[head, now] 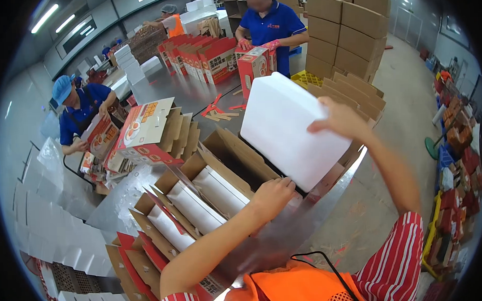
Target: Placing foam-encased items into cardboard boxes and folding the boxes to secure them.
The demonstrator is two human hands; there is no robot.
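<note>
My right hand [337, 119] grips the upper right edge of a white foam box [288, 129], which is tilted above an open cardboard carton [241, 158]. At that carton's near edge, my left hand [274, 197] has its fingers curled over the rim, close to the foam box's lower corner. Beside it, to the left, an open carton [222, 187] has a white foam box inside. Further left, several open red and brown cartons stand in a row, some with white foam boxes [195, 206] in them.
Flattened printed cartons [144, 126] lie stacked at the left of the metal table [155, 84]. Across it a person in blue [274, 24] handles a red carton [254, 66]; another person [84, 104] holds a carton at left. Brown cartons [344, 31] are piled behind. Red and brown scraps [219, 109] lie about.
</note>
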